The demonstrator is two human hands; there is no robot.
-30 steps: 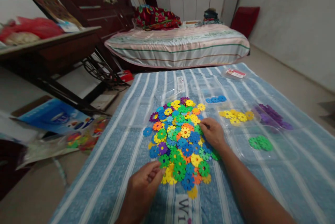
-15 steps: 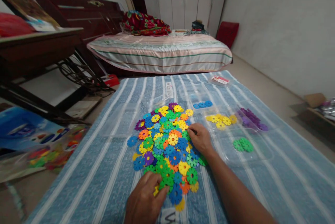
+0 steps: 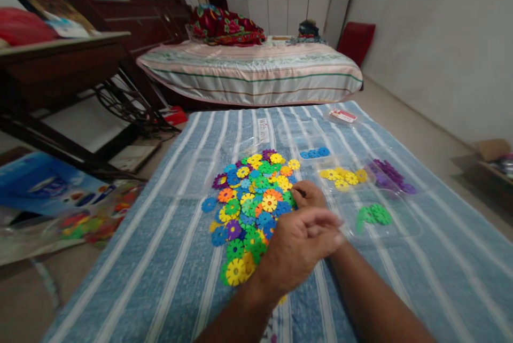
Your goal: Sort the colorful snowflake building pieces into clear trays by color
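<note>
A pile of flower-shaped plastic discs (image 3: 232,207) in blue, green, yellow, orange and purple lies on the striped cloth. My left hand (image 3: 302,239) crosses over my right forearm, fingers stretched to the right with nothing in them. A blurred green disc (image 3: 362,220) is beyond its fingertips, at the left of several green discs (image 3: 379,213) in a clear plastic box (image 3: 348,228). My right hand (image 3: 310,193) rests at the pile's right edge, fingers curled and closed; what they hold is hidden.
Other clear containers hold blue discs (image 3: 315,153), yellow discs (image 3: 347,177) and purple discs (image 3: 388,174). A clear box (image 3: 188,174) stands left of the pile. At the far right corner is a lidded box with a red-and-white label (image 3: 342,115). A bed (image 3: 252,73) stands beyond.
My left hand has moved from the pile's near side up and right, across my right forearm, and opened. A green disc now shows by the green ones. My right hand stays at the pile's edge.
</note>
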